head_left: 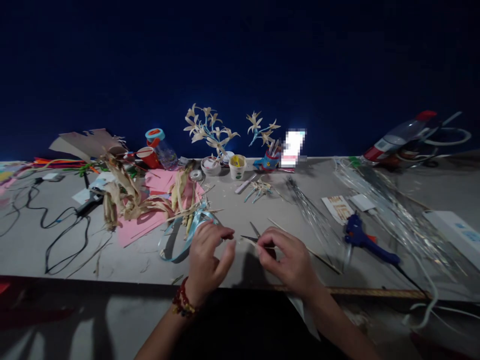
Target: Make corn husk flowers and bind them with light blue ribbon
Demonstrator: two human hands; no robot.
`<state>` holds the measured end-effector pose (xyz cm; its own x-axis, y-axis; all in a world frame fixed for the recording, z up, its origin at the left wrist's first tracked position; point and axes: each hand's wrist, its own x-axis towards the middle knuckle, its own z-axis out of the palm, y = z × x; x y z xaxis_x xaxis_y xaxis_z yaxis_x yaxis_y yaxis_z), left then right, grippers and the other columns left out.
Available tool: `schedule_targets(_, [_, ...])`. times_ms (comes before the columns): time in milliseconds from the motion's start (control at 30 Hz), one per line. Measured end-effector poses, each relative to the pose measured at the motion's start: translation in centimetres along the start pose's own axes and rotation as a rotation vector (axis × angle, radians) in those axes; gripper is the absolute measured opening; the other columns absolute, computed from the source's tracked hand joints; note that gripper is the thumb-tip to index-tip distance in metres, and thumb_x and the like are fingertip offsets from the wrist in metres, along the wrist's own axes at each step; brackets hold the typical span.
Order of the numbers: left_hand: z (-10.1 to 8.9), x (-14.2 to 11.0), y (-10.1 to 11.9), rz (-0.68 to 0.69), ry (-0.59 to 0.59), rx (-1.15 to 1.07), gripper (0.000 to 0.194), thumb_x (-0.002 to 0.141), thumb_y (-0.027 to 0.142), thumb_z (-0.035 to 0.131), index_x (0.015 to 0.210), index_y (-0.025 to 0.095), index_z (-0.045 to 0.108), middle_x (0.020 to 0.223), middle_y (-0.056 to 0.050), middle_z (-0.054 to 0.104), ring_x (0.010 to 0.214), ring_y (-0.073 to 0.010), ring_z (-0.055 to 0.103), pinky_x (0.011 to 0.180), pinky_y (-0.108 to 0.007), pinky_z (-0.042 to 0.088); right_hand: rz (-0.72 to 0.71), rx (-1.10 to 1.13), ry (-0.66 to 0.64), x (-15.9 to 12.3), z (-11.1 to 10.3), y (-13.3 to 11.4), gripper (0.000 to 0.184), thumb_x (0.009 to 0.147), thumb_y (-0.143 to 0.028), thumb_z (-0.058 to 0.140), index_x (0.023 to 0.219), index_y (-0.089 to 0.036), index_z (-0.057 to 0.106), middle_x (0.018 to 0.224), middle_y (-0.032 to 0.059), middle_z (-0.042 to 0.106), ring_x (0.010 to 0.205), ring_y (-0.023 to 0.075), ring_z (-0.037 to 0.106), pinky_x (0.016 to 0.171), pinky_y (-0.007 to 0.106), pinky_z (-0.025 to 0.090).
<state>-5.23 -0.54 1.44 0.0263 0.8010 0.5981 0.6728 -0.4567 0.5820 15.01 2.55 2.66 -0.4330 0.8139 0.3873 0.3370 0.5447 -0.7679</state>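
My left hand [210, 252] is above the near part of the table, thumb and index finger apart, with nothing visible between them. Thumb and forefinger of my right hand [287, 257] are pressed together; whatever they pinch is too small to make out. Just beyond my right fingertips lie the spread blades of a pair of scissors [250, 237]; the handles are hidden behind the hand. Beside my left hand is a loop of light blue ribbon [170, 257]. A thin stick [322, 259] runs out past the right hand.
Dried corn husks [127, 200] lie on pink paper [129, 232] at the left. Husk flowers [208, 127] stand in a cup at the back, near a paper cup [237, 170]. A blue glue gun [369, 240], clear strips [397, 215] and a bottle [397, 137] occupy the right.
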Motion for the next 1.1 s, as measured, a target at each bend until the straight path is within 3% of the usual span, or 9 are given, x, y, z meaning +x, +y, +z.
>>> schedule_targets(100, [0.1, 0.2, 0.8, 0.001, -0.077, -0.063, 0.011, 0.088, 0.013, 0.061, 0.095, 0.021, 0.063, 0.084, -0.002, 0.072, 0.080, -0.0189, 0.066, 0.103, -0.046, 0.045, -0.021, -0.015, -0.022, -0.1, 0.1, 0.2, 0.011, 0.088, -0.013, 0.057, 0.081, -0.022, 0.056, 0.073, -0.0011, 0.057, 0.065, 0.0144, 0.055, 0.062, 0.026, 0.042])
schedule_targets(300, [0.6, 0.5, 1.4, 0.065, -0.060, -0.026, 0.014, 0.086, 0.007, 0.060, 0.088, 0.021, 0.062, 0.075, 0.000, 0.070, 0.074, -0.0167, 0.063, 0.101, -0.047, 0.046, -0.089, -0.083, -0.065, 0.6, -0.1, -0.3, 0.005, 0.089, -0.018, 0.060, 0.094, -0.020, 0.061, 0.084, 0.0034, 0.066, 0.078, 0.0187, 0.060, 0.072, 0.030, 0.045])
schedule_targets(467, [0.5, 0.5, 1.8, 0.089, -0.040, 0.016, 0.017, 0.084, 0.004, 0.060, 0.085, 0.021, 0.062, 0.073, 0.001, 0.069, 0.071, -0.0152, 0.063, 0.101, -0.047, 0.047, -0.121, -0.094, -0.059, 1.1, 0.2, -0.6, 0.012, 0.094, -0.018, 0.053, 0.084, -0.020, 0.060, 0.075, 0.0026, 0.064, 0.072, 0.0178, 0.057, 0.070, 0.030, 0.042])
schedule_targets(633, [0.5, 0.4, 1.9, 0.078, -0.055, 0.021, 0.016, 0.083, 0.005, 0.060, 0.082, 0.020, 0.059, 0.072, 0.001, 0.068, 0.071, -0.0153, 0.063, 0.100, -0.046, 0.048, -0.163, -0.132, -0.067, 1.2, 0.4, -0.7, 0.012, 0.090, -0.012, 0.055, 0.084, -0.019, 0.062, 0.074, 0.0021, 0.066, 0.070, 0.0169, 0.059, 0.071, 0.030, 0.043])
schedule_targets(900, [0.6, 0.0, 1.7, 0.067, -0.045, 0.034, 0.016, 0.082, 0.005, 0.060, 0.080, 0.021, 0.058, 0.070, 0.002, 0.067, 0.069, -0.0144, 0.062, 0.102, -0.046, 0.046, -0.118, -0.258, 0.014, 0.8, -0.9, 0.2, 0.011, 0.090, -0.017, 0.057, 0.082, -0.020, 0.062, 0.074, 0.0028, 0.068, 0.070, 0.0185, 0.062, 0.069, 0.031, 0.047])
schedule_targets(1000, [0.7, 0.0, 1.7, 0.051, -0.063, 0.025, 0.015, 0.083, 0.006, 0.059, 0.079, 0.021, 0.057, 0.069, 0.002, 0.065, 0.068, -0.0143, 0.061, 0.100, -0.045, 0.047, -0.124, -0.333, 0.081, 0.5, -1.4, 0.4, 0.011, 0.090, -0.015, 0.055, 0.082, -0.021, 0.061, 0.076, 0.0040, 0.070, 0.076, 0.0207, 0.064, 0.077, 0.034, 0.049])
schedule_targets(1100, [0.8, 0.1, 1.8, 0.045, -0.065, 0.013, 0.015, 0.083, 0.006, 0.059, 0.079, 0.020, 0.057, 0.070, 0.002, 0.065, 0.069, -0.0146, 0.060, 0.100, -0.045, 0.047, -0.160, -0.332, 0.063, 0.4, -1.3, -0.1, 0.009, 0.088, -0.017, 0.058, 0.095, -0.019, 0.064, 0.092, 0.0074, 0.073, 0.091, 0.0249, 0.066, 0.088, 0.040, 0.048])
